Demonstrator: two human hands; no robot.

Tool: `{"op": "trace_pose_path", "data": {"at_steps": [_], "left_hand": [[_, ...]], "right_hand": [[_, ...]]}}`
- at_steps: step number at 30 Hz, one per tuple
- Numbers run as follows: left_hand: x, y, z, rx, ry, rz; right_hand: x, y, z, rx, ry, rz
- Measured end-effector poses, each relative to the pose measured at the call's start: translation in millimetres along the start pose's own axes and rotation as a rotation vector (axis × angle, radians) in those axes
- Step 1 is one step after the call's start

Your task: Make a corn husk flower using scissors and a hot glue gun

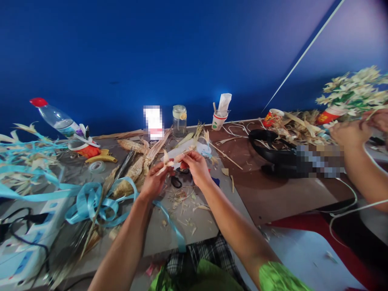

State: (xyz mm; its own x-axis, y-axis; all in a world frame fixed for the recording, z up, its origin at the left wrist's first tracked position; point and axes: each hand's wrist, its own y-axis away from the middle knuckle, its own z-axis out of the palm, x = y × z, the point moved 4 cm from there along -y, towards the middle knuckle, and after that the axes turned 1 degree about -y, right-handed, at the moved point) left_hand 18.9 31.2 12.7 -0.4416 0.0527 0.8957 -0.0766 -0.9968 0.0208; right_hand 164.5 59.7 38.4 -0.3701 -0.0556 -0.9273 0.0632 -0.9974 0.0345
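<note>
- Nearest us, a blue ribbon (181,244) hangs at the front edge of the table (194,239).
- Our left hand (157,182) pinches a pale husk piece (166,161) between thumb and fingers; our right hand (195,165) seems to pinch its other end, so we have it raised above the table, between both hands.
- We judge it light, papery and pliable, easily creased or torn; we'd hold the thicker gathered part, sparing the thin tips.
- Beyond lie a corn cob (132,146), then a clear jar (180,127) near the blue wall (182,52).
</note>
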Motion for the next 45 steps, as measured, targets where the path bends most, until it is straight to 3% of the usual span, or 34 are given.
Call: {"op": "trace_pose_path", "data": {"at_steps": [5, 13, 19, 28, 33, 38, 45], "left_hand": [[3.3, 2.0, 3.9, -0.065, 0.146, -0.071], [3.8, 0.6, -5.4, 0.004, 0.088, -0.002], [2.7, -2.5, -1.0, 0.019, 0.032, 0.050], [-3.8, -4.0, -2.8, 0.079, 0.115, 0.020], [-1.6, -2.0, -2.3, 0.040, 0.135, 0.021], [2.5, 0.7, 1.8, -0.090, 0.198, -0.024], [3.8, 0.3, 0.5, -0.025, 0.213, 0.025]], "right_hand": [[0.7, -1.0, -1.0, 0.010, -0.016, 0.008], [-1.0, 0.3, 1.4, -0.004, 0.005, 0.017], [-2.8, 2.1, 2.0, -0.007, -0.017, 0.019], [0.5, 3.3, 2.9, -0.052, -0.004, 0.017], [0.8, 3.2, 3.7, -0.050, -0.005, 0.021], [-2.9, 4.7, 4.4, -0.039, -0.005, 0.018], [-1.9, 4.9, 3.8, -0.061, -0.014, 0.006]]}}
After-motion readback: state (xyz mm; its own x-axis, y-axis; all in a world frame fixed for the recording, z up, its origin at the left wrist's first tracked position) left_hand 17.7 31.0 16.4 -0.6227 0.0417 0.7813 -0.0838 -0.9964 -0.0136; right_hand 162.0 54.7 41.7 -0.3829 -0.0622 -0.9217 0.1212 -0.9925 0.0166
